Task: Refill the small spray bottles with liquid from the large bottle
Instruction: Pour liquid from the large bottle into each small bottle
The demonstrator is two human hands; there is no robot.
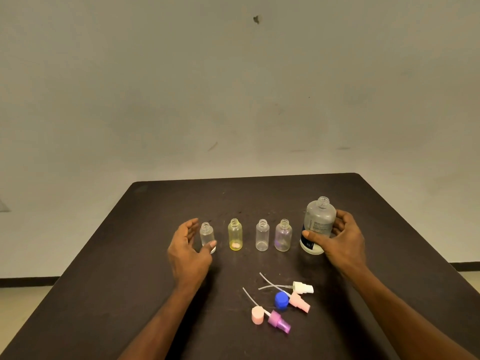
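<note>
I see the worktop (130, 268) first: a dark brown, matte slab with rounded far corners and faint scuffs, set before a plain pale wall (233, 87).

On its right side stands the large bottle (318, 224), frosted translucent plastic with rounded shoulders, a printed label and a dark band low on its body. Its long axis is upright and its uncapped threaded neck points up. My right hand (340, 242) curls around it, thumb on the near face, fingers behind.

My left hand (187, 248) is cupped loosely around the leftmost small bottle (207, 236), the thumb tip touching its lower part, the fingers relaxed and apart on its far side.

Four small bottles make a row across the middle, all upright cylinders with open threaded necks facing up: that clear one, then a yellow-tinted bottle (235, 234), a clear bottle (262, 235) and a faintly purple bottle (283, 235), just beside the large bottle.

Nearer me lie the loose tops, on their sides: a white spray head (302, 287), a pink spray head (300, 302) and a purple spray head (279, 322), each with a thin clear dip tube trailing away to the left. A ribbed blue cap (281, 300) sits touching the pink head; a pale pink cap (257, 316) sits beside the purple one.
</note>
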